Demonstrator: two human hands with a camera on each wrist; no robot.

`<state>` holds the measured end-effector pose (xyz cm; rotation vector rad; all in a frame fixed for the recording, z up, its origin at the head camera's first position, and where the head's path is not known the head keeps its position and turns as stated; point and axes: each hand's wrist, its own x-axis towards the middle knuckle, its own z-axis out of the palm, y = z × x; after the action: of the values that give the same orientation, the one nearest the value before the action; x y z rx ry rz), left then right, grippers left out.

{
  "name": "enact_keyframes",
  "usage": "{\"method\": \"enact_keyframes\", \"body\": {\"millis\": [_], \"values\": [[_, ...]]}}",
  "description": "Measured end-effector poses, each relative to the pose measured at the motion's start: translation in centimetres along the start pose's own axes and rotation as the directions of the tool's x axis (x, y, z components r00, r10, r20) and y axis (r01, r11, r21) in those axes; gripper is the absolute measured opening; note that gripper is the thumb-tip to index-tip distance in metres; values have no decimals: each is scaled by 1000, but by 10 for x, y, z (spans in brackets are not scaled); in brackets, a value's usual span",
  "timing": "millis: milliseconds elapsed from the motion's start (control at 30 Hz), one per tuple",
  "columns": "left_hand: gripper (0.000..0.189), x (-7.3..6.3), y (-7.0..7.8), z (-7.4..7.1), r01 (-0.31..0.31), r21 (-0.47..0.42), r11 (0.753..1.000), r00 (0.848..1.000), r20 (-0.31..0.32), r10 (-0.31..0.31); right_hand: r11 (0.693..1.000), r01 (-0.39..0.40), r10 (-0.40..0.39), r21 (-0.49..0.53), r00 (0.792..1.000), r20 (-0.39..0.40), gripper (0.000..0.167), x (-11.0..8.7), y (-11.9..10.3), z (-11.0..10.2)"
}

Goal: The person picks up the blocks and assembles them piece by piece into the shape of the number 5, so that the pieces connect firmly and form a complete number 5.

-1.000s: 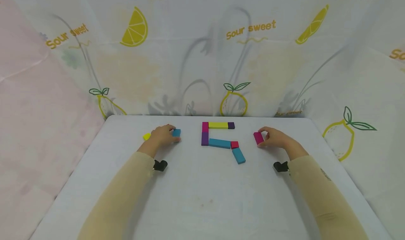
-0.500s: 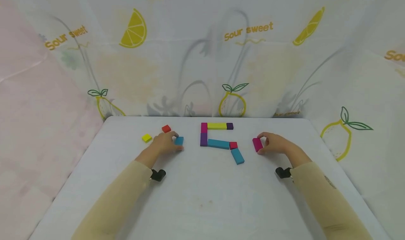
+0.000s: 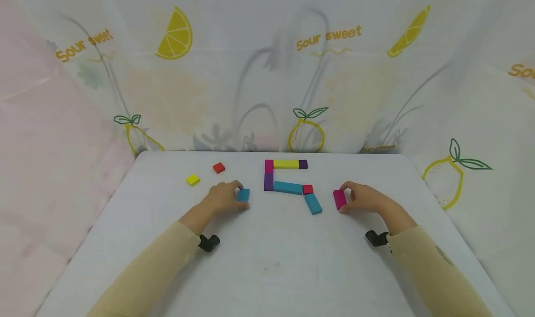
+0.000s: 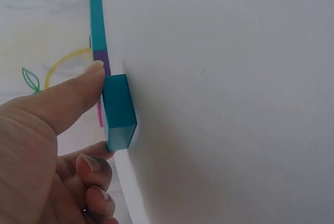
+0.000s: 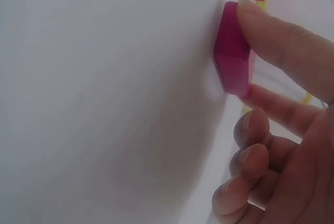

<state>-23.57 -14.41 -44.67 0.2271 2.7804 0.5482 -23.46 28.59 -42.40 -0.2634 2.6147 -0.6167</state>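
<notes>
Has drawn closer blue block (image 3: 244, 195) in left grip (image 3: 223, 197), magenta block (image 3: 339, 199) in right grip (image 3: 368, 199), pinching ends, likely keeping sides free.

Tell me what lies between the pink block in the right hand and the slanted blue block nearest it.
Just bare white table between the pink block and the slanted blue block; the head view shows it.

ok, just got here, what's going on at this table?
A person's left hand pinches a blue block, and their right hand pinches a pink block. Between the hands, a bent line of coloured blocks lies on the white table; neither held block touches it. A loose yellow block and a loose red block lie beyond the left hand.
</notes>
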Motion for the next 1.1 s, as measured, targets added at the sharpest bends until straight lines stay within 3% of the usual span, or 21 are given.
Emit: {"method": "enact_keyframes", "body": {"millis": [400, 800, 1100], "values": [[70, -19, 23, 15, -67, 15, 998, 997, 25, 67, 1000, 20, -20, -13, 1000, 6, 68, -16, -7, 10], [67, -25, 33, 32, -128, -16, 992, 991, 29, 128, 999, 1, 0, -37, 1000, 30, 69, -24, -15, 21], [67, -32, 44, 40, -195, -34, 980, 979, 58, 197, 998, 2, 1, -70, 999, 42, 72, -29, -27, 30]]}}
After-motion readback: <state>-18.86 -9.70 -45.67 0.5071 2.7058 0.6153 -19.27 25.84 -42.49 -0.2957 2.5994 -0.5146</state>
